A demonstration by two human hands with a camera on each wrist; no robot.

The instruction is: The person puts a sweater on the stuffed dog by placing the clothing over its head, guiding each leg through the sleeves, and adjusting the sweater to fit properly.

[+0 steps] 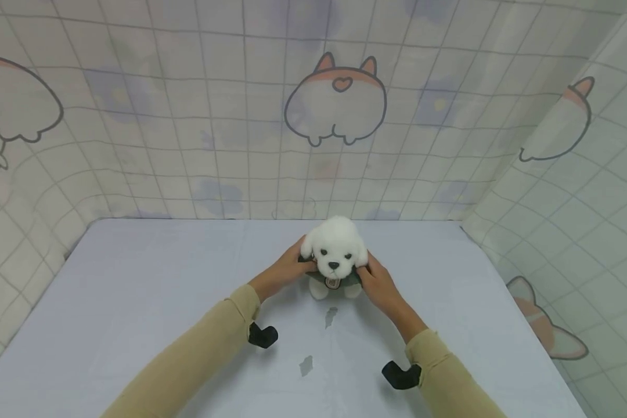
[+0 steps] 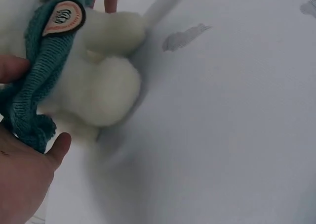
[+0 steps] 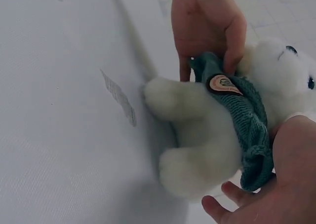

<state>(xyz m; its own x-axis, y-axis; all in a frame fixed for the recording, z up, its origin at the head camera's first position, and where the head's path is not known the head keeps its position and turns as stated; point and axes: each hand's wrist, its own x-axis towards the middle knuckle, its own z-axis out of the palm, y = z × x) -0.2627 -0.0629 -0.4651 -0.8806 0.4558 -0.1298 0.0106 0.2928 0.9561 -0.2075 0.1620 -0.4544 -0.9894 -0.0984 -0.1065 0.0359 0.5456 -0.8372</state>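
Note:
A white plush dog (image 1: 338,242) with dark eyes and nose faces the camera near the table's back edge. Around its body is a teal knitted garment (image 3: 247,120) bearing a round pink patch (image 3: 223,83). My left hand (image 1: 288,273) grips the dog's side at the garment, thumb in front. On the opposite side my right hand (image 1: 382,284) holds it the same way, just under the ear. The dog's white feet (image 2: 116,85) hang close over the white tabletop, with a shadow beside them.
The white table (image 1: 162,290) has two grey worn marks (image 1: 306,366) in front of the dog. A checked curtain (image 1: 214,116) with corgi drawings surrounds the back and sides. Black wrist mounts (image 1: 401,375) stick out from both tan sleeves (image 1: 198,360).

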